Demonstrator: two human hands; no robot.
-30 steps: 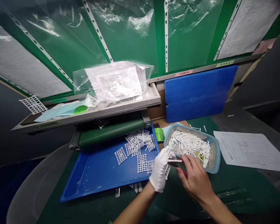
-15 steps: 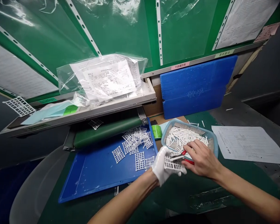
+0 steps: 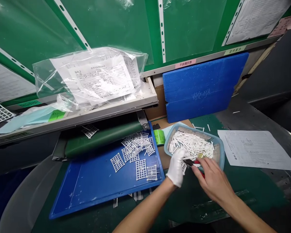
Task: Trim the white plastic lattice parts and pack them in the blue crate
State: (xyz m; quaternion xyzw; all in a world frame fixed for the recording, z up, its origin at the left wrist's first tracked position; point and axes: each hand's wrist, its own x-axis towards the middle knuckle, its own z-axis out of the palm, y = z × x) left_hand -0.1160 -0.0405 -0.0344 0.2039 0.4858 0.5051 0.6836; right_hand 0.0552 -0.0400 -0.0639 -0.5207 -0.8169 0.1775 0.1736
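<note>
My left hand (image 3: 177,168), in a white glove, is closed around a white plastic grid piece (image 3: 184,168), most of which the glove hides. In my bare right hand (image 3: 213,178) is a pair of red-handled cutting pliers (image 3: 192,162), their dark jaws against the grid piece by my left fingers. A short white stick shows just above the jaws. Right behind both hands stands a light-blue basket (image 3: 221,152) holding many loose white sticks (image 3: 191,144).
Left of my hands lies a blue tray (image 3: 94,178) with several white grids (image 3: 141,170), below a green conveyor belt (image 3: 104,137). A green tape roll (image 3: 159,137) stands beside the basket. To the right is a paper sheet (image 3: 257,149); behind, a blue board (image 3: 205,87).
The grid piece has turned in my left hand and now shows mostly edge-on. My right hand has shifted slightly with the pliers. The whole view has moved a little.
</note>
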